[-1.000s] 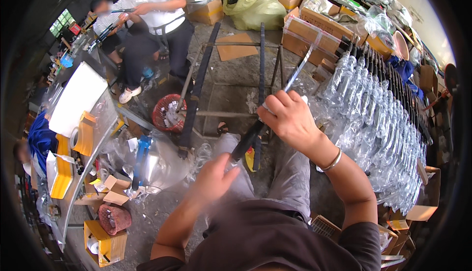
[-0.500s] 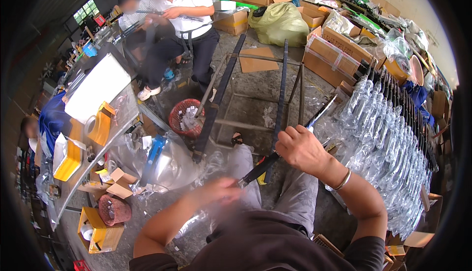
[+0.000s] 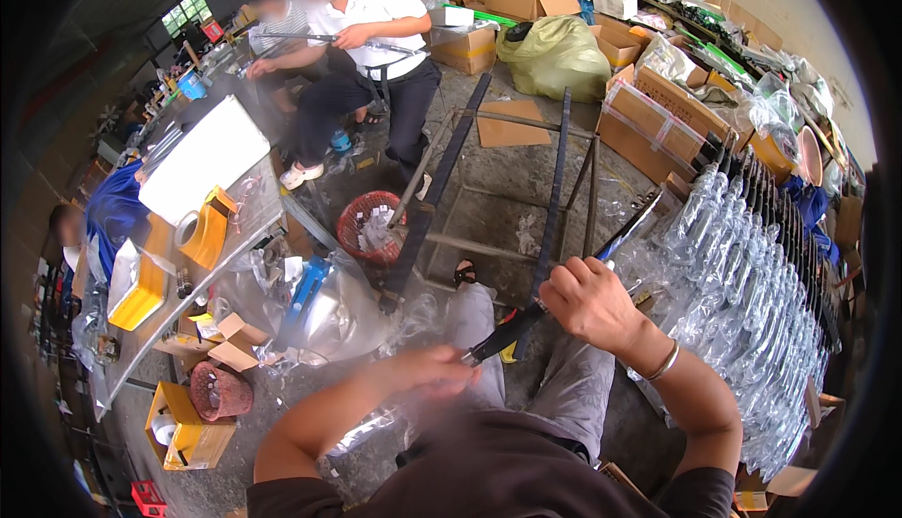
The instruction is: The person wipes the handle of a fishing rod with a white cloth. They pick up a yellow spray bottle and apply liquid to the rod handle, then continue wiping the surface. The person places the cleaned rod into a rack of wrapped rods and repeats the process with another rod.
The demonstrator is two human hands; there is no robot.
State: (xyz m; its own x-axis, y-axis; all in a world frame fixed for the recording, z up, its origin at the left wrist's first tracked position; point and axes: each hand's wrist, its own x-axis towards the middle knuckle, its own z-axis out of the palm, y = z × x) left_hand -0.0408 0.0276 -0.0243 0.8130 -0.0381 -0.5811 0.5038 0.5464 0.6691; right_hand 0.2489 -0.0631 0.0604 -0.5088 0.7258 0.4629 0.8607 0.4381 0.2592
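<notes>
A long black rod (image 3: 512, 332) slants across my lap, from its silver-tipped lower end up toward the right. My right hand (image 3: 594, 304), with a metal bangle at the wrist, is closed around its middle. Above that hand, a pale and bluish stretch shows before the rod runs on toward the plastic-wrapped bundle. My left hand (image 3: 434, 371) is at the silver-tipped end, smeared by motion; whether its fingers grip the rod I cannot make out. Beyond my knees stands a metal frame (image 3: 498, 241) with two dark padded bars (image 3: 554, 180).
Many dark rods in clear plastic sleeves (image 3: 742, 302) lean at my right. A red basket (image 3: 371, 227) with small white pieces stands left of the frame. A table (image 3: 160, 330) with yellow boxes is at left. Two people (image 3: 376, 39) handle rods at the far left.
The whole view has shifted slightly right and down. My right hand stays closed on the rod, and my left hand is still blurred at its lower end.
</notes>
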